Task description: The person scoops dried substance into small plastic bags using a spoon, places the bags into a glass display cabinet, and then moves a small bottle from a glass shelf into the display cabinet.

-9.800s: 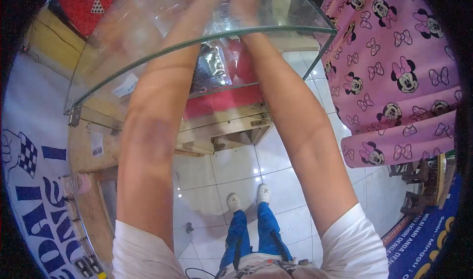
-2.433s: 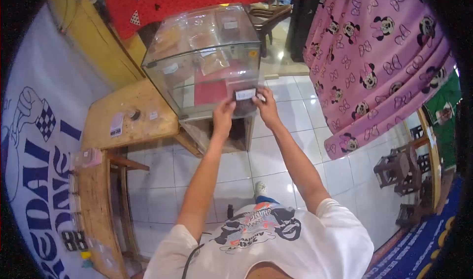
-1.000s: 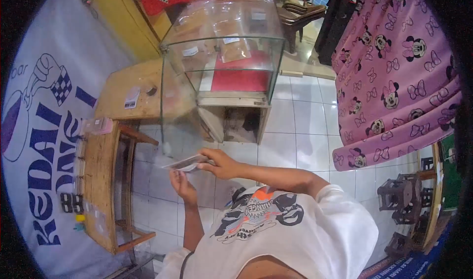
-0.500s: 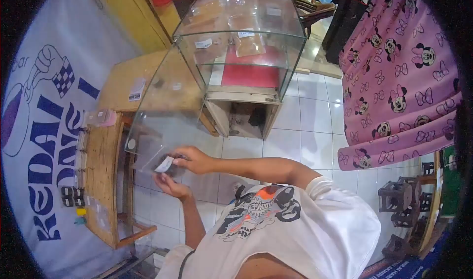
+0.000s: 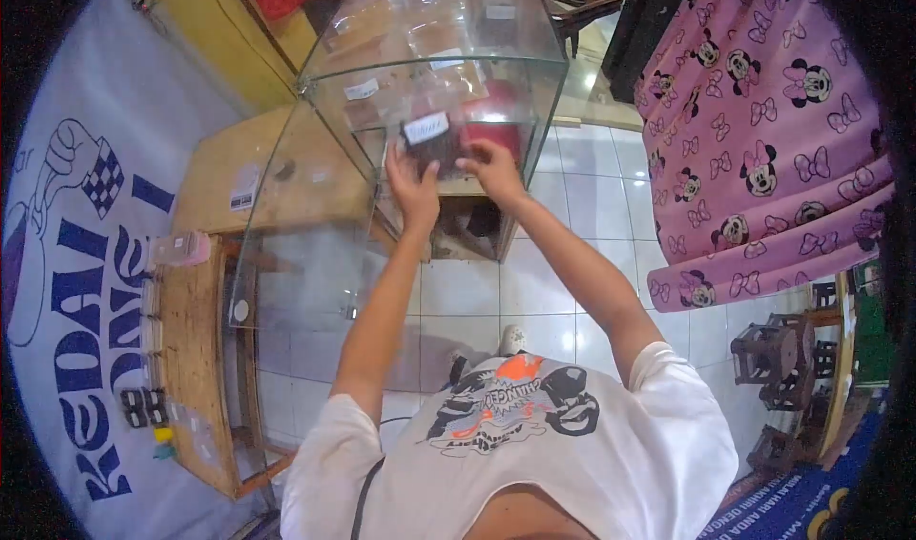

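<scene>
At the open front of the glass case (image 5: 520, 60), towards twelve o'clock from the centre of the view, a dark packet (image 5: 426, 139) with a white label is held up, tilted, its label turned to the camera. By its lower left corner it appears to be pinched in the left hand (image 5: 413, 187), the thumb laid over the front and the fingers only partly closed along the edge. At four o'clock of the packet, the right hand (image 5: 496, 170) is half curled, fingertips at the lower right edge; whether anything is gripped there cannot be told. With so little of the packet covered by the hands, a slip could be caused by slick film, and the packet might be dropped past the front ledge to the tiled floor (image 5: 539, 282). A corner could also be snagged on the red panel (image 5: 491, 132) at three o'clock if the packet were swung sideways, and knuckles could be knocked on the glass edge overhead if they were raised. Both arms are stretched forward, the left forearm brought up from about six o'clock, the right slanted in from between four and five. At eight o'clock the glass door (image 5: 301, 244) is swung wide, and could be struck by the left elbow if it were drifted outward.
</scene>
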`<action>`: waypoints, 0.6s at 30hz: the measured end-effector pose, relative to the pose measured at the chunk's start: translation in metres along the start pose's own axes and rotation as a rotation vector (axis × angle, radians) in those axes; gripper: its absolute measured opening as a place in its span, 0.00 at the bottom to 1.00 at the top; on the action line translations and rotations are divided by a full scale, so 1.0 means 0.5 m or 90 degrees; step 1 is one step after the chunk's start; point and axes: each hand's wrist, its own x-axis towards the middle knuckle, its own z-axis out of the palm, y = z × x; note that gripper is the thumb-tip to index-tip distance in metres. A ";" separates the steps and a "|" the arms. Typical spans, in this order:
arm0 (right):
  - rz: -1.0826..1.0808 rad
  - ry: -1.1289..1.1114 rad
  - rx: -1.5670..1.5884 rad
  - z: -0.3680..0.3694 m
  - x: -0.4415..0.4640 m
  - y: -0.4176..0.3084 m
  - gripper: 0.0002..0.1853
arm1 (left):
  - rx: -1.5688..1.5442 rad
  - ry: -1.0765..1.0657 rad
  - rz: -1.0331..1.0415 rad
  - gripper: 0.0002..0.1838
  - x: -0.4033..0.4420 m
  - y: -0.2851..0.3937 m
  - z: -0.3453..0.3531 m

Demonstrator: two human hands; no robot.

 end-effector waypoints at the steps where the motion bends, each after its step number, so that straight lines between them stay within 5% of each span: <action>1: -0.001 0.002 -0.003 -0.013 0.029 0.003 0.20 | -0.040 -0.029 -0.002 0.43 0.037 -0.004 0.023; 6: -0.043 0.108 -0.026 -0.056 0.149 0.002 0.18 | -0.037 -0.108 0.038 0.41 0.181 -0.065 0.096; 8: -0.025 0.112 -0.024 -0.059 0.192 0.008 0.18 | -0.087 -0.116 -0.067 0.41 0.202 -0.048 0.114; 14: -0.024 0.121 -0.189 -0.058 0.290 0.035 0.16 | 0.018 -0.097 0.078 0.42 0.279 -0.110 0.125; 16: -0.146 0.188 -0.383 -0.061 0.305 0.043 0.15 | 0.217 -0.065 0.126 0.42 0.291 -0.117 0.120; 18: -0.129 0.178 -0.355 -0.059 0.320 0.050 0.15 | 0.259 -0.051 0.103 0.42 0.290 -0.109 0.122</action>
